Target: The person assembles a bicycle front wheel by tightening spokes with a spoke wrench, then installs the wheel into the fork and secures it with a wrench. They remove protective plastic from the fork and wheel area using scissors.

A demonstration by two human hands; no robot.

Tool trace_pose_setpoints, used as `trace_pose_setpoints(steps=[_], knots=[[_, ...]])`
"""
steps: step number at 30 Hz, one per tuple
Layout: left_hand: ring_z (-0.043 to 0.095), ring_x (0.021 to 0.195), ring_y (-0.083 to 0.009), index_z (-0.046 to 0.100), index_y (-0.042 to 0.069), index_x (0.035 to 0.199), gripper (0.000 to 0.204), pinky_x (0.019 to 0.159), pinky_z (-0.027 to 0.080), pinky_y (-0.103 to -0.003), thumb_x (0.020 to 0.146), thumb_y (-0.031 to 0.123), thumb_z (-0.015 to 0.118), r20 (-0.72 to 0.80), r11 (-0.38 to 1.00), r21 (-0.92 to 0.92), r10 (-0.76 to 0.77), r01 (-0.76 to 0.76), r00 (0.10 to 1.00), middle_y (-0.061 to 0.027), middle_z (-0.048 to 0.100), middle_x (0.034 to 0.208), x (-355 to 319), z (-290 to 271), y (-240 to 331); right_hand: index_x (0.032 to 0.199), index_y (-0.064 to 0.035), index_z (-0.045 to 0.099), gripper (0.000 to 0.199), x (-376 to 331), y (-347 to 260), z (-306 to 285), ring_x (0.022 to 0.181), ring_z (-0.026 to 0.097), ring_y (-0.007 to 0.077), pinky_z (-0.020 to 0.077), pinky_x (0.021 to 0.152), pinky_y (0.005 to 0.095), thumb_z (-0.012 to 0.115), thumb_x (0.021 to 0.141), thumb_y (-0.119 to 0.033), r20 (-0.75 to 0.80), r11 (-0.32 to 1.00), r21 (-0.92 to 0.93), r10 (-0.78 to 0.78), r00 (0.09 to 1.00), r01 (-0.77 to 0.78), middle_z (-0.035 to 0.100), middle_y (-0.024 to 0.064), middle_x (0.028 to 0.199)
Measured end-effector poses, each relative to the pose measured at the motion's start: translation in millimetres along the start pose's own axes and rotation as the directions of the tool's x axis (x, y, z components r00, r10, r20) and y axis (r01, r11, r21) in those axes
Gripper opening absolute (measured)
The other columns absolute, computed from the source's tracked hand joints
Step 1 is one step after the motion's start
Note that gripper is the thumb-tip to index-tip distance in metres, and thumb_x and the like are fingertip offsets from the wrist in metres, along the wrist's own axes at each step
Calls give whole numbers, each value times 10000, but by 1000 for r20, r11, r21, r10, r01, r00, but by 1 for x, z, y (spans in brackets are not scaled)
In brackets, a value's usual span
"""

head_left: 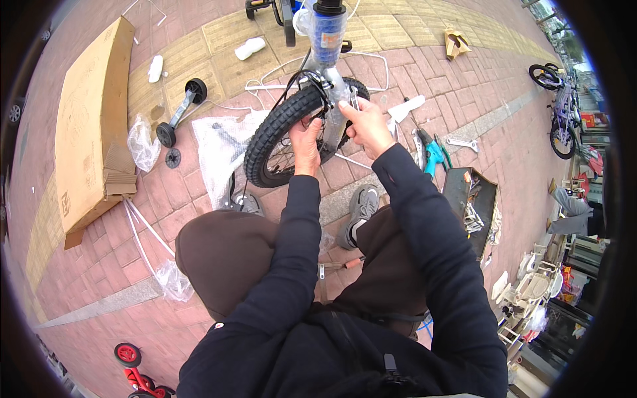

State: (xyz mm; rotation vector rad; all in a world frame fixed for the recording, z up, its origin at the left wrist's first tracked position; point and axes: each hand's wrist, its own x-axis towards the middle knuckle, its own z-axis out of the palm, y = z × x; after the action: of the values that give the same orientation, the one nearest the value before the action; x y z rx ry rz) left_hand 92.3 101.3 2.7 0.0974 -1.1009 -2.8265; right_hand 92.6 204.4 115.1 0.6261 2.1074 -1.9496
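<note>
Before me stands a bicycle's front wheel (271,140) with a knobby black tyre, set in a silver fork (334,126). Clear and blue wrapping (328,36) covers the tube above it. My left hand (305,144) is closed low beside the spokes and the fork's left side, its thumb upward; what its fingers grip is hidden. On the fork's other side, my right hand (369,127) has its fingers curled and its thumb side against the fork. I cannot make out anything between those fingers. Brake parts and a black cable (310,76) sit just above the hands.
A large cardboard box (93,132) lies left, near a training wheel (180,114) and plastic wrap (215,156). To the right are a teal power tool (434,156), a wrench (462,144) and an open toolbox (479,205). Parked bicycles (563,119) stand at far right.
</note>
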Motion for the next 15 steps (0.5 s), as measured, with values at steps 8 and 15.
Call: trace_pose_setpoints(steps=[8,15], knots=[[360,1222,-184,400,12,1287,601,1019,216,-298,774,144,684,-42,982,125,-138,142,990,-80,424,1320,7,-16,-4,835,-6,639,198,26,-33,-33,443,456,79,362,430,233,504,693,24,3,813,-492,-357,934,312,545,8,579],[476,875,-72,496,94,1177,435,757,361,-234,800,220,675,19,985,133,-110,106,994,32,530,1036,7,-25,-6,723,-20,663,159,46,-47,-30,721,587,403,470,673,439,538,637,-68,19,537,-747,-571,821,391,575,248,699]])
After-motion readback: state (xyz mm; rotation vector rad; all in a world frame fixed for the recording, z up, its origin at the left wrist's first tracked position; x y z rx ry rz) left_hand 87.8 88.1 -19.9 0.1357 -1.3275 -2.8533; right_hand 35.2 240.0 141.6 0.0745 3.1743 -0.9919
